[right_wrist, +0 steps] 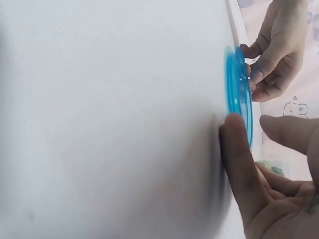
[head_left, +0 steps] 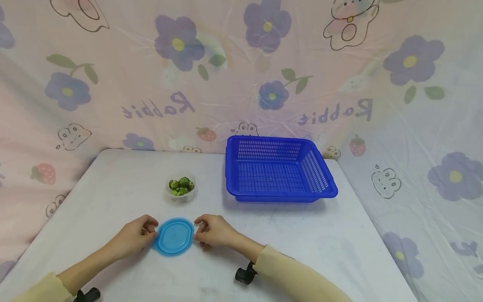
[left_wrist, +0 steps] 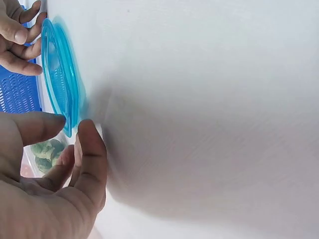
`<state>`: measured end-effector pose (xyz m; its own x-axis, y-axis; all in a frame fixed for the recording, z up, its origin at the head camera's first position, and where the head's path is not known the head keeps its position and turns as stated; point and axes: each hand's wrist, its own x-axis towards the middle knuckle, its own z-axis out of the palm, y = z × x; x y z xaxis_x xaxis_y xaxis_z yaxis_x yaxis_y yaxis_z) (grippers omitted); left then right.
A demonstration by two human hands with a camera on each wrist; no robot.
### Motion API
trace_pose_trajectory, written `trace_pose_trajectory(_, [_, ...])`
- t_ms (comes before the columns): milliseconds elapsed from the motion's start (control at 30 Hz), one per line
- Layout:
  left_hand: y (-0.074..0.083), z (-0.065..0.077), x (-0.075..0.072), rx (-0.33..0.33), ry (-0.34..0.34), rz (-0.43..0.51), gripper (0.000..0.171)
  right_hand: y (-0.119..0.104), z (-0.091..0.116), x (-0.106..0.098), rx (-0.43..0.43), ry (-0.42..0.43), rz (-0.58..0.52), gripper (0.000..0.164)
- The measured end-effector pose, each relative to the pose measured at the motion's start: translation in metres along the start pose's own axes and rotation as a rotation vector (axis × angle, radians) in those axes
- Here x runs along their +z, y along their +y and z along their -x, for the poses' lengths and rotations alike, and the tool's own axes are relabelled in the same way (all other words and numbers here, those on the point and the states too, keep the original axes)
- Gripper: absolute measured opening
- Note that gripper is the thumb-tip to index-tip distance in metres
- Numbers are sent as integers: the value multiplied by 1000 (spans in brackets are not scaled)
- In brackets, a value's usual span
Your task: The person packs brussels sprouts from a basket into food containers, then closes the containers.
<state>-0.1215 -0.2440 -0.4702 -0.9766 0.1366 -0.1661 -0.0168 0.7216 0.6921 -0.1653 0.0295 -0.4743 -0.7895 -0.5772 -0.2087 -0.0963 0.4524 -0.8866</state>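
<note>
A round, blue plastic lid (head_left: 175, 237) lies low over the white table between the two hands. My left hand (head_left: 136, 235) is at its left edge; in the left wrist view the lid's tab (left_wrist: 69, 130) sits between the thumb and a finger. On the opposite edge, one finger of my right hand (head_left: 214, 231) touches the lid (right_wrist: 244, 94), while the thumb stands a little apart from it. Behind the lid is a clear round tub (head_left: 181, 199) holding several green Brussels sprouts (head_left: 183, 182).
A blue perforated plastic basket (head_left: 286, 196) stands at the back right of the white table (head_left: 332, 251). A printed cloth (head_left: 234, 79) with flowers and rabbits hangs behind and at both sides.
</note>
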Motion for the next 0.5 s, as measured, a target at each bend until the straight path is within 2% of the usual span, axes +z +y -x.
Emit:
trace_pose_trajectory(233, [1, 1, 0, 23, -31, -3, 28, -2, -3, 6, 11, 1, -16, 37])
trace_pose_trajectory(500, [1, 0, 2, -3, -25, 19, 26, -3, -6, 10, -3, 9, -63, 37])
